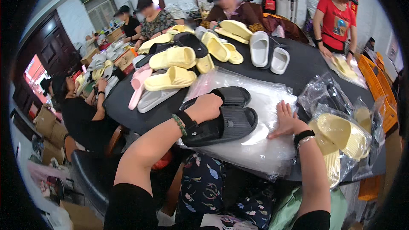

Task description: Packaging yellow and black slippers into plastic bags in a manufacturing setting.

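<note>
The left hand (207, 107) is closed around a pair of black slippers (228, 117) — two of them, one stacked half over the other — resting on a stack of clear plastic bags (260, 145) at the near edge of the worktop (302, 66). The right hand (286, 120) lies open and flat on the same bags, fingers spread, holding nothing. To the right sit two bagged pairs of pale yellow slippers (341, 134), one nearer and one just behind. Further back lies a loose heap: roughly eight yellow slippers (172, 57), two white slippers (266, 51), one pink slipper (138, 86) and a few more black ones; the exact count is hard to tell. The worktop is round and dark. Four other people sit or stand around it — white walls, a dark door (53, 44) on the left, orange crates (377, 83) on the right.
</note>
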Motion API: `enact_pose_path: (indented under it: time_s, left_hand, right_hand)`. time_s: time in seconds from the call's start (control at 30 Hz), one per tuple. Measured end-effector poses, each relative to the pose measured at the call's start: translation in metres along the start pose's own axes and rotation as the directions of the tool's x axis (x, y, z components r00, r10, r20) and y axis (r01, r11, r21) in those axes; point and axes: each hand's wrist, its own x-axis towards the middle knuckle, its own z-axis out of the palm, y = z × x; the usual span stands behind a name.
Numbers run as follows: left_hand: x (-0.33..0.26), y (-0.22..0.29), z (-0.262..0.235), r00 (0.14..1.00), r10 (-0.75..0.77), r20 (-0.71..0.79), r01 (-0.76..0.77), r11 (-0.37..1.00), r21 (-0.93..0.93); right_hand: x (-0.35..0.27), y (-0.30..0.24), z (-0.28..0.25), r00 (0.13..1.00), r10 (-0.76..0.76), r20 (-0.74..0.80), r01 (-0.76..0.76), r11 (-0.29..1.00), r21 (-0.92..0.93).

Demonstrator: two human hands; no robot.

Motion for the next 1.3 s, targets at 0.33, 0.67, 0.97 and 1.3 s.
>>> enact_pose_path:
  time_s: [0.33, 0.67, 0.97, 1.3]
  left_hand:
    - [-0.030, -0.098, -0.099, 0.958, -0.040, -0.285, 0.126, 0.948, 0.291]
    - [0.012, -0.167, -0.130, 0.815, -0.403, -0.416, 0.530, 0.808, 0.256]
    - [0.031, 0.057, -0.052, 0.732, 0.229, -0.641, -0.582, 0.700, -0.414]
    - [0.029, 0.206, -0.025, 0.905, 0.058, -0.421, -0.423, 0.202, -0.883]
  right_hand:
    - [0.007, 0.003, 0.003, 0.999, 0.017, 0.050, -0.017, 1.000, 0.010]
    - [0.013, 0.008, 0.006, 0.997, 0.042, 0.066, -0.040, 0.999, -0.029]
    - [0.024, -0.008, 0.007, 0.994, 0.010, 0.111, -0.001, 0.997, -0.083]
    - [0.035, 0.030, 0.016, 0.963, 0.028, 0.267, 0.027, 0.979, -0.200]
